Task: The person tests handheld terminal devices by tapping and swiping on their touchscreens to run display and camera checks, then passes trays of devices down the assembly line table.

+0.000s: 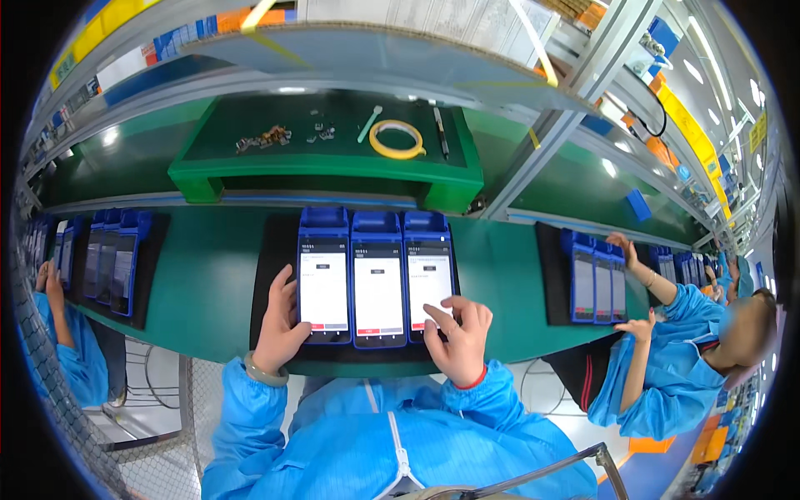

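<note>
Three blue handheld payment terminals lie side by side on a black mat (273,242), their screens lit mostly white. My left hand (279,327) rests at the outer edge of the left terminal (323,279), its thumb over the lower corner of the screen and its fingers apart along the side. Over the lower part of the right terminal (427,271) is my right hand (458,337), fingers spread, with the index finger at the screen. Whether that fingertip touches the glass I cannot tell. Between them the middle terminal (377,292) lies untouched.
Behind the terminals stands a green raised shelf (325,171) with yellow tape (397,140), a pen (441,133), a green stick tool (369,123) and small metal parts (265,138). At right a co-worker (667,350) handles similar terminals (593,279); more terminals (114,258) and another person's hands (52,287) are left.
</note>
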A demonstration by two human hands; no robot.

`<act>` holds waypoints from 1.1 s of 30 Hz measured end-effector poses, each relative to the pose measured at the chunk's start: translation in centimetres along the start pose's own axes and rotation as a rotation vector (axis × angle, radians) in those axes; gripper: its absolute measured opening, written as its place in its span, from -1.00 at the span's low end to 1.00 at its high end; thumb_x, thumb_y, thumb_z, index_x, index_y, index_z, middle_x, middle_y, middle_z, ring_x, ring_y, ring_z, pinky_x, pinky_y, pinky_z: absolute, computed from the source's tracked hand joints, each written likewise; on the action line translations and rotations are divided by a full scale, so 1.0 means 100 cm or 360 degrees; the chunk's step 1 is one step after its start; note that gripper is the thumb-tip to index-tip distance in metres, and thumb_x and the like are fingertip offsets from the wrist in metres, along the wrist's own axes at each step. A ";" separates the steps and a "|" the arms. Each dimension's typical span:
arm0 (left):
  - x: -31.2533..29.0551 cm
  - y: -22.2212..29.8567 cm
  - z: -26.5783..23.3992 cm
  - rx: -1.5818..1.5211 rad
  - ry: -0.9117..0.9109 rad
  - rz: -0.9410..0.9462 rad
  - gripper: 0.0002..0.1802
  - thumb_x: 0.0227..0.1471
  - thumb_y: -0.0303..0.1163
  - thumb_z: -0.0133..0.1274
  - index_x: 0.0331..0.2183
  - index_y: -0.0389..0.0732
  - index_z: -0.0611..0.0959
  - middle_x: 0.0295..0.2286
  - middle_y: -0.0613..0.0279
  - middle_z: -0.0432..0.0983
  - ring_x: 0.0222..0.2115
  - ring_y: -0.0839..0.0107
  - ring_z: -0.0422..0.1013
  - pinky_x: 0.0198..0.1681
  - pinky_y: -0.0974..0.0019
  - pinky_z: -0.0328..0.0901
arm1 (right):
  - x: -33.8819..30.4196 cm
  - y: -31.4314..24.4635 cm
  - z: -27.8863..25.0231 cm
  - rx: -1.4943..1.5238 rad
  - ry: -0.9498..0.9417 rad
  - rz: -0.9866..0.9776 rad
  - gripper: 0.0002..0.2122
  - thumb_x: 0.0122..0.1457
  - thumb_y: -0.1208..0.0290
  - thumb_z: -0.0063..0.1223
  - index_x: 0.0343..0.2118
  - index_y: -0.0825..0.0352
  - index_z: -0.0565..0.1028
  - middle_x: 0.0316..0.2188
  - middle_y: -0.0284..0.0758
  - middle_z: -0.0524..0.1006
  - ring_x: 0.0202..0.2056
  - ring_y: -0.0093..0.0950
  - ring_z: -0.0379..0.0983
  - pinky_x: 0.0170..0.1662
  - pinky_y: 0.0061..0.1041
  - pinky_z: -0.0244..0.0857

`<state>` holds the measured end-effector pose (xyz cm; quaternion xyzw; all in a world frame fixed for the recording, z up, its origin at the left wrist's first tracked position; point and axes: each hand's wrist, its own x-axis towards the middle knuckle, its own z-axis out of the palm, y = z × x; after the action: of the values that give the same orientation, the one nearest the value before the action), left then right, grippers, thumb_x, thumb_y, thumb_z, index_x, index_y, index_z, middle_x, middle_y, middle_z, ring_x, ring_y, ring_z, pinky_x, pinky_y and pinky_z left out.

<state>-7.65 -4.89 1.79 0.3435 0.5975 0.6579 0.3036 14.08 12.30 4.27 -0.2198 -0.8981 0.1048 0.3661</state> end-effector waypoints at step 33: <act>-0.006 0.008 0.000 -0.0002 -0.0022 0.0002 -0.02 -0.28 -0.75 -0.18 0.21 -0.12 -0.09 0.11 -0.20 0.02 0.15 0.04 0.05 0.16 0.09 0.04 | -0.040 0.007 0.005 0.0078 0.0123 0.0197 -0.70 -0.24 0.57 0.14 -0.33 0.21 0.57 -0.35 -0.36 0.43 -0.37 -0.42 0.23 -0.25 -0.45 0.09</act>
<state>-7.27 -5.48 2.55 0.3482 0.5949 0.6560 0.3076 16.48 11.00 1.24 -0.2698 -0.8651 0.1407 0.3986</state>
